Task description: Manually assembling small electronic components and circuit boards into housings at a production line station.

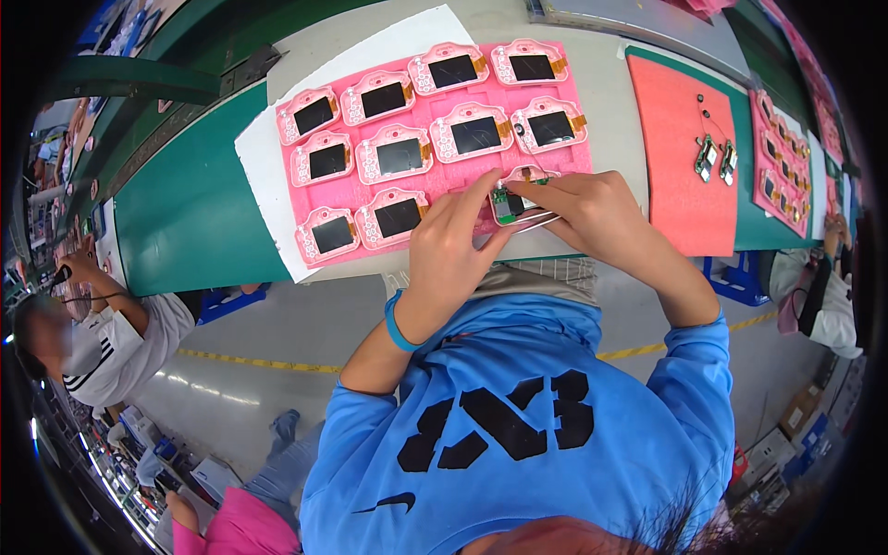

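Note:
A pink handheld-console casing [504, 218] lies at the near right of the pink foam tray [467, 92], with a green circuit board [508, 204] in it. My left hand [450, 242] grips the casing's left side, index finger at the board's left end and thumb by the near edge. Over the right part is my right hand [592, 211], its fingertips closed down on the board and hiding much of it. A thin silvery pair of prongs, like tweezers [536, 220], pokes out beneath that hand. Several similar casings with dark screens [398, 155] and orange ribbon cables fill the tray.
Right of the tray, a coral foam sheet [680, 176] bears small circuit boards with wires [707, 157]. Beyond it is another pink tray of casings [782, 162]. A green mat [194, 194] covers the table at left. Other people sit at left and right.

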A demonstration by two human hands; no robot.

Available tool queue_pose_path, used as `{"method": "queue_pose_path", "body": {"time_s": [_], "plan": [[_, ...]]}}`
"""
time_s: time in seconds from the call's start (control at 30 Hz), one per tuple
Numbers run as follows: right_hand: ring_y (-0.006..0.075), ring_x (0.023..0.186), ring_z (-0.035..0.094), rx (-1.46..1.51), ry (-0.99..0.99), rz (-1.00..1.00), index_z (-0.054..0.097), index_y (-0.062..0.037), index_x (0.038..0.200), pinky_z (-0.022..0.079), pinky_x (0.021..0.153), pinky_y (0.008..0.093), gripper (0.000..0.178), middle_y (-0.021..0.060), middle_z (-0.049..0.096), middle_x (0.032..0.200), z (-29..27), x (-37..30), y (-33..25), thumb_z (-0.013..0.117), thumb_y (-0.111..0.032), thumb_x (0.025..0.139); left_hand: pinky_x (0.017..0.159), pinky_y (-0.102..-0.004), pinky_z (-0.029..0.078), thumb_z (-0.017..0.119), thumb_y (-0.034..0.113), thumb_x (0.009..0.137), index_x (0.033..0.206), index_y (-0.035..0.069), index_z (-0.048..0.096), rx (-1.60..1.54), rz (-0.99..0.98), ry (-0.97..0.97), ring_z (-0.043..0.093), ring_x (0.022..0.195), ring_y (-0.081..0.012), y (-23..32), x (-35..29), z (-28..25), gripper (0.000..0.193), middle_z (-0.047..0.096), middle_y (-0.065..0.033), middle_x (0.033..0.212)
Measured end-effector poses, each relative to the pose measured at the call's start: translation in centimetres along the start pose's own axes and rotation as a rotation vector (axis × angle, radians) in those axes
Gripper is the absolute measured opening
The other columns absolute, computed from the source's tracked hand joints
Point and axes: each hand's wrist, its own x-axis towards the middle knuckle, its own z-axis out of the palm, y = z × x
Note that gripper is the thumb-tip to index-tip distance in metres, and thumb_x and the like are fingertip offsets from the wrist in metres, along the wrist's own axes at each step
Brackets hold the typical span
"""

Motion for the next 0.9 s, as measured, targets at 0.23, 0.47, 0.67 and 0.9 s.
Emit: {"method": "queue_pose_path", "body": {"time_s": [0.23,0.47,0.67,0.9], "plan": [[0.0243,0.069,0.073,0.127,-0.026,0.102,0.077,-0.0096,0.125,0.052,0.06,0.0341,0.045,0.009,0.08,0.089,0.1,0.9,-0.5,0.081,-0.009,0.081,0.071,-0.0269,0.056,0.093,0.005,0.072,0.139,0.004,0.072,0.011,-0.009,0.031,0.065,0.079,-0.0154,0.1,0.0,0.2,0.071,0.076,-0.0062,0.095],[0.027,0.071,0.075,0.312,-0.149,0.38,0.074,-0.0086,0.124,0.054,0.062,0.0351,0.041,0.0099,0.081,0.091,-0.7,1.9,-1.6,0.08,-0.009,0.084,0.071,-0.0275,0.057,0.094,0.008,0.073,0.143,0.004,0.068,0.056,0.022,0.005,0.066,0.079,-0.0155,0.2,-0.1,0.1,0.075,0.079,-0.0071,0.101],[0.0267,0.07,0.075,0.194,-0.045,0.173,0.073,-0.0098,0.123,0.054,0.062,0.036,0.041,0.0097,0.081,0.09,0.4,0.6,-0.2,0.081,-0.007,0.083,0.073,-0.0267,0.058,0.095,0.008,0.074,0.155,0.004,0.057,-0.084,-0.019,0.047,0.068,0.08,-0.0151,0.1,0.0,0.5,0.089,0.081,-0.0097,0.119],[0.0234,0.069,0.073,0.088,0.044,0.067,0.074,-0.0097,0.129,0.052,0.062,0.0335,0.052,0.0081,0.08,0.09,0.5,0.2,-0.4,0.08,0.001,0.078,0.075,-0.0253,0.059,0.095,0.008,0.075,0.162,0.003,0.047,-0.079,0.004,0.058,0.071,0.083,-0.0143,0.0,0.0,0.4,0.1,0.079,-0.0106,0.13]]}}
